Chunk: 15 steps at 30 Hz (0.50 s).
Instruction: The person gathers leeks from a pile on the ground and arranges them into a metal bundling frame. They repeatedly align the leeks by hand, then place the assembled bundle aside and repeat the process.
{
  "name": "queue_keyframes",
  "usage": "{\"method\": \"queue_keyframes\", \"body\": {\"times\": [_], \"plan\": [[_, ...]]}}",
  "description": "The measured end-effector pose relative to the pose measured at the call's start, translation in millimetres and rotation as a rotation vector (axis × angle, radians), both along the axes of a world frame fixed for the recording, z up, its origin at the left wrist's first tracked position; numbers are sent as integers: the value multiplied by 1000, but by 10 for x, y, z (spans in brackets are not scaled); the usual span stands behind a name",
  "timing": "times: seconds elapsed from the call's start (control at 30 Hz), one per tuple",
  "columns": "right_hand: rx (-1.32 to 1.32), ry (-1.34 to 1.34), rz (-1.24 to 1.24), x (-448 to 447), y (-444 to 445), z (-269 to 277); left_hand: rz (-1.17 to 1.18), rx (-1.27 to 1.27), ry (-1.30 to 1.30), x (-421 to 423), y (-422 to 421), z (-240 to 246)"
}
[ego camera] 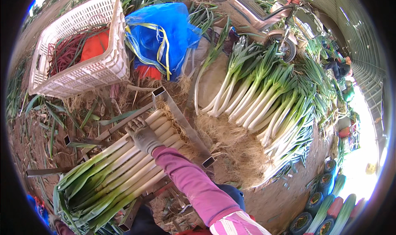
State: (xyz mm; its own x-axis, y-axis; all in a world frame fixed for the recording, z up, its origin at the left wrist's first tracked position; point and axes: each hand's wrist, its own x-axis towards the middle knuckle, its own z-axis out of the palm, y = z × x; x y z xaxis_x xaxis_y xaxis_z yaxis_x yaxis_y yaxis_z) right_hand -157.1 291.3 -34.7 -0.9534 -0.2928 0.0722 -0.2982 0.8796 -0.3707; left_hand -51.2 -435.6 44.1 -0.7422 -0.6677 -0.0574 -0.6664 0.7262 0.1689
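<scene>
A row of leeks (pixel 130 163) lies across a metal frame (pixel 188 126), roots against a square-tube bar and green leaves toward the lower left. My right hand (pixel 143 136), in a grey glove below a pink sleeve, rests across the white stems near the root end, fingers slightly bent over the outer leek. My left hand (pixel 57 222) shows only partly at the bottom left edge, beside the leaves; its fingers are unclear. To the right, a larger pile of leeks (pixel 263 92) with tangled roots lies on the ground.
A white plastic crate (pixel 114 61) holds dark red ties and something orange. Beside it lies a blue mesh bag (pixel 176 27). A scooter (pixel 256 15) stands behind the pile. Bundled leeks (pixel 323 211) stand at the lower right. A person (pixel 338 67) is at the far right, by a curved wall.
</scene>
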Motion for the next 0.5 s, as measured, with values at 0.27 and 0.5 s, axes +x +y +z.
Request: {"method": "queue_keyframes", "body": {"times": [0.27, 0.5], "plan": [[16, -9, 1, -1, 2, -50, -983, -243, 318, -699, 3115, -1340], [7, -99, -20, -67, -10, -16, -821, -141, 306, -589, 4066, -725]]}}
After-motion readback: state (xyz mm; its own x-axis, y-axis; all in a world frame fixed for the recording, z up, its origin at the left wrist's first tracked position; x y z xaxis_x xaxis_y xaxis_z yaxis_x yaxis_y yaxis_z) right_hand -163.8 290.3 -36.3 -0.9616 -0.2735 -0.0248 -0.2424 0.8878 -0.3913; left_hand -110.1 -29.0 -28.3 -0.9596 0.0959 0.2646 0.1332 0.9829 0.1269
